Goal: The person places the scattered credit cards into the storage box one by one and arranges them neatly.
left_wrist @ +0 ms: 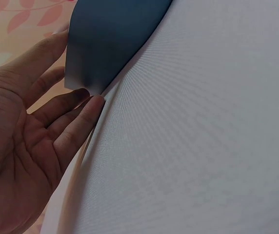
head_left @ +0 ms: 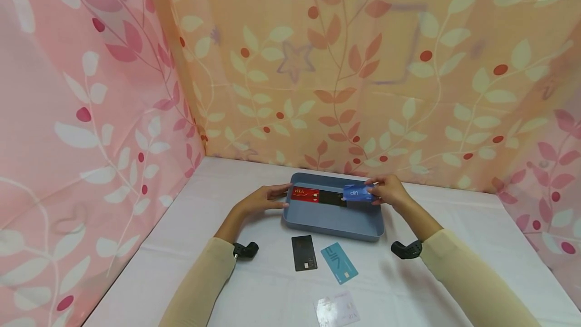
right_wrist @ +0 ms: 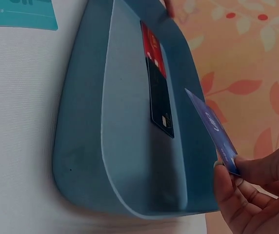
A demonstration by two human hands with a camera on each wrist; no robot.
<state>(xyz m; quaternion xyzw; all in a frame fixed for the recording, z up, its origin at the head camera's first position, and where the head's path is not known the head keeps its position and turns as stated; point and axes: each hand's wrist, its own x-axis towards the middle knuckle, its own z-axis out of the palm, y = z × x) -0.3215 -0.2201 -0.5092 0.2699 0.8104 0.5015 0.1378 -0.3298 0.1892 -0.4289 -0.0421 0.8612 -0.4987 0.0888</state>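
Observation:
A blue VIP card (right_wrist: 212, 127) is pinched between thumb and fingers of my right hand (head_left: 389, 191), tilted above the right end of a blue-grey tray (head_left: 333, 216). Inside the tray, along its back wall, a red VIP card (head_left: 304, 194) and a black card (right_wrist: 159, 97) lie end to end. At the tray's left end, the fingers of my left hand (left_wrist: 42, 117) touch the outer wall; in the head view this hand (head_left: 263, 200) holds no card.
In front of the tray lie a dark VIP card (head_left: 304, 253), a teal VIP card (head_left: 339, 263) and a pale glossy VIP card (head_left: 337, 310) on the white tablecloth (head_left: 254, 286). A leaf-patterned curtain (head_left: 272, 64) hangs behind the table, with pink ones at the sides.

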